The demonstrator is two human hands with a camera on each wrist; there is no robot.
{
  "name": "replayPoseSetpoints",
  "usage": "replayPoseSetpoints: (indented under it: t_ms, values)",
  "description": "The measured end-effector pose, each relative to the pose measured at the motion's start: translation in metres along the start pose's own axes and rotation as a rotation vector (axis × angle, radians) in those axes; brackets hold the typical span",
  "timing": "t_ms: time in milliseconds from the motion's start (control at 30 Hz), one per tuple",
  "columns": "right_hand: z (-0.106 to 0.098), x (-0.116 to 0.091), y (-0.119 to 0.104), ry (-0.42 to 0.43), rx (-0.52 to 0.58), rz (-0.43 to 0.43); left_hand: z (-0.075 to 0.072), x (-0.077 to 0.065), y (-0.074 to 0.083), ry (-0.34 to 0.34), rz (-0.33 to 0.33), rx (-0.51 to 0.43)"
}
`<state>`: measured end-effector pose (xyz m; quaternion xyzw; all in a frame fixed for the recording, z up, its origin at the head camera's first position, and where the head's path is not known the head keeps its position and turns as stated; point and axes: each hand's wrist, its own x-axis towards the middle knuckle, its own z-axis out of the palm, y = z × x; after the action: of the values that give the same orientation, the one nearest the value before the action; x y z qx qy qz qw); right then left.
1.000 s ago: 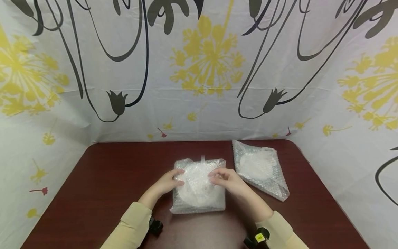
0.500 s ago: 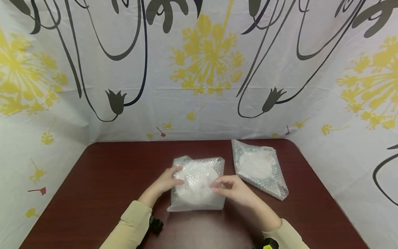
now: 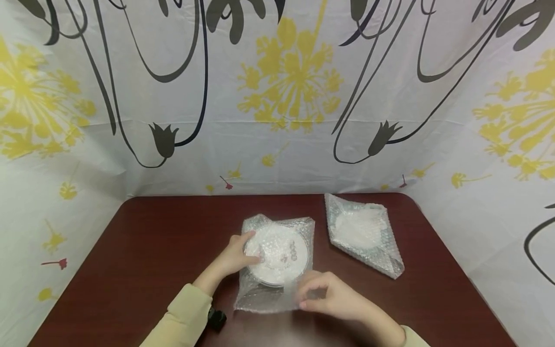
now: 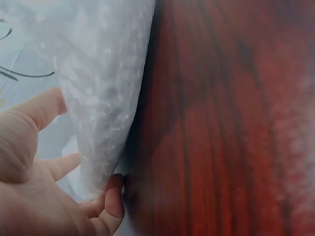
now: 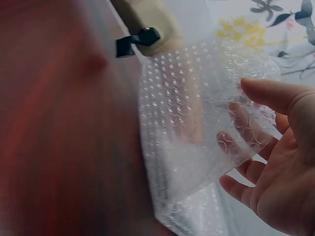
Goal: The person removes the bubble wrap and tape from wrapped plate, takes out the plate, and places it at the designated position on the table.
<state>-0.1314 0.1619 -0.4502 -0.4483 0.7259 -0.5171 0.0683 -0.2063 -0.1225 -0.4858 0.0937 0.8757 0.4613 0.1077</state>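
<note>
A beige sleeve (image 3: 178, 313) comes in from seven o'clock on the dark red table (image 3: 121, 270). The left hand (image 3: 231, 255), at nine o'clock of the white disc (image 3: 277, 260), grips the edge of its wrap (image 3: 262, 300), finger and thumb spread on top, other fingertips curled at the side. The disc lies flat under the clear bubbles mid-table. At five o'clock the right hand (image 3: 331, 294) pinches the wrap's near edge, fingers showing through. Between two and three o'clock, apart, lies another pack (image 3: 362, 233).

Plain pale-yellow sleeves (image 3: 175, 320); black boxy device (image 3: 216, 319) at left cuff (image 3: 197, 292).
</note>
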Motion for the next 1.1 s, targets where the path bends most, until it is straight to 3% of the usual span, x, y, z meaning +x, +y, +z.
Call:
replayPoseSetpoints:
  t_ms: [200,333,667,1100]
  values:
    - [0.014,-0.011,0.002,-0.05,-0.103,-0.174,0.002,-0.008,0.001,0.028,0.04,0.017]
    - [0.019,-0.017,0.002,-0.044,-0.184,-0.232,0.003,-0.015,0.001,0.032,0.051,0.016]
    - [0.027,-0.031,0.004,-0.074,-0.409,-0.266,0.01,-0.03,0.001,0.044,0.042,0.06]
    - [0.036,-0.043,0.016,-0.046,-0.619,-0.307,0.021,-0.052,0.008,0.053,0.037,0.161]
